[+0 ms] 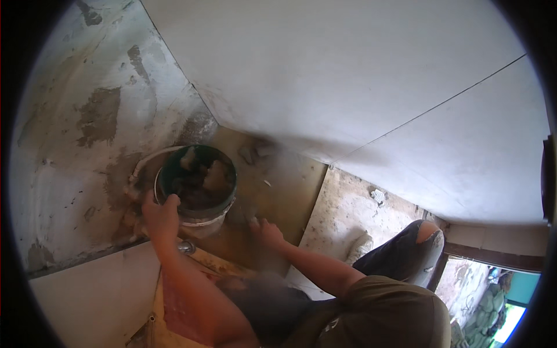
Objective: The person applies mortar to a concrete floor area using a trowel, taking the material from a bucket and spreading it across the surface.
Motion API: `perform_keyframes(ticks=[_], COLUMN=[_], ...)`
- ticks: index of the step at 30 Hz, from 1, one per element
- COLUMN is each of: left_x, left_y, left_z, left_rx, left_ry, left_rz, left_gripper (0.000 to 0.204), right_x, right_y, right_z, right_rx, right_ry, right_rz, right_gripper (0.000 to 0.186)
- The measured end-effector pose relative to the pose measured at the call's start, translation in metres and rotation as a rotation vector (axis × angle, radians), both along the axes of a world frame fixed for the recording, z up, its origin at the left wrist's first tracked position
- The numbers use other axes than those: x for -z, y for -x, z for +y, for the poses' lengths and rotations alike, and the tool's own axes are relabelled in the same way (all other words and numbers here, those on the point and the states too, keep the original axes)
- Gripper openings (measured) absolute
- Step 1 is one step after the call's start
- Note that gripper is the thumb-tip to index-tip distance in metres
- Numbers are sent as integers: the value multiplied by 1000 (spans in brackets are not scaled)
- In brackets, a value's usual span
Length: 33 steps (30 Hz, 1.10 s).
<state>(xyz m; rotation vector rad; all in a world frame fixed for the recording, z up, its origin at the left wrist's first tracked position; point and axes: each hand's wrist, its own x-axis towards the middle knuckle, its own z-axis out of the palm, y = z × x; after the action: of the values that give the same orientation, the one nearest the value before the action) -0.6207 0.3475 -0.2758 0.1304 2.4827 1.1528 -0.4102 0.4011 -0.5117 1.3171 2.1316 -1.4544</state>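
Observation:
A bucket (204, 226), dark green inside and whitish outside, stands near the corner with its mouth tilted toward me. Broken light brown chunks (216, 176) and darker rubble lie in it. My left hand (161, 219) is closed on the bucket's near left rim, its thumb at the edge. To the right of the bucket, my right hand (266, 233) is low over the brown floor (290, 194), apart from the bucket. Its fingers are curled together; a small pale bit shows at their tip, too blurred to name.
A stained wall (98, 174) rises close on the left, and a smooth pale wall (348, 75) stands ahead. Dark debris (258, 152) lies by the far corner. My bent knee (426, 235) is at right, near a crumpled whitish thing (361, 246) on a pale slab (336, 217).

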Motion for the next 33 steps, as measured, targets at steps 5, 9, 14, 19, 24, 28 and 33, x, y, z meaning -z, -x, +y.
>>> perform_keyframes(ticks=[5, 9, 14, 19, 24, 28, 33], left_x=[5, 6, 1, -9, 7, -14, 4], left_y=[4, 2, 5, -3, -7, -5, 2], left_z=[-7, 1, -19, -17, -6, -19, -28], left_rx=[4, 52, 21, 10, 97, 32, 117], left_ry=[47, 26, 13, 1, -74, 92, 22], left_rz=[103, 116, 75, 74, 106, 160, 145], left_gripper=[41, 40, 38, 37, 37, 38, 38], right_x=[16, 39, 51, 87, 88, 17, -35], right_y=[37, 46, 21, 10, 8, 47, 29], right_z=[37, 99, 93, 118, 196, 149, 159], right_rx=[112, 116, 68, 40, -172, -113, -17], right_ry=[-90, -182, -137, -269, -457, -476, -403], right_rz=[-130, -174, -116, -89, 1, -143, -108], right_gripper=[62, 62, 69, 64, 55, 32, 42])
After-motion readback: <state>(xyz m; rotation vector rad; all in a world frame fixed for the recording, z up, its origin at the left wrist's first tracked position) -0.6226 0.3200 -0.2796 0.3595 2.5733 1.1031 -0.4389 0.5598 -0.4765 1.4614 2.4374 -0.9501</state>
